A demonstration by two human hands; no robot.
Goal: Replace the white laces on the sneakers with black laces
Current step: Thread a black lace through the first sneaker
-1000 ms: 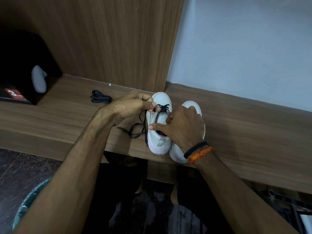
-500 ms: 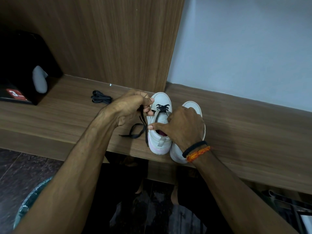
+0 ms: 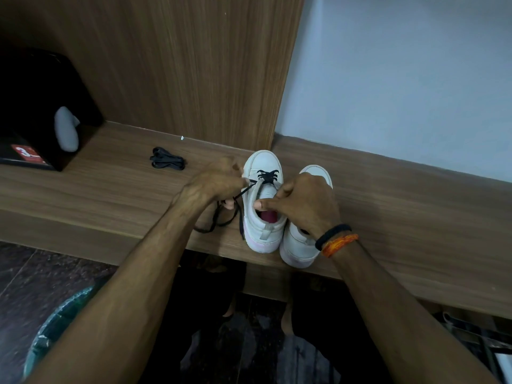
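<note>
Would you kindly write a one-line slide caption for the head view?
Left hand pulls a black lace through the left sneaker while the right hand steadies it; spare lace on the shelf.

Two white sneakers (image 3: 264, 200) stand side by side, the left one partly threaded with black lace (image 3: 267, 176).

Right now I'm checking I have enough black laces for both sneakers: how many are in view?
2. One black lace is partly threaded in the left sneaker, pulled by the left hand. A bundled lace lies on the shelf.
</note>
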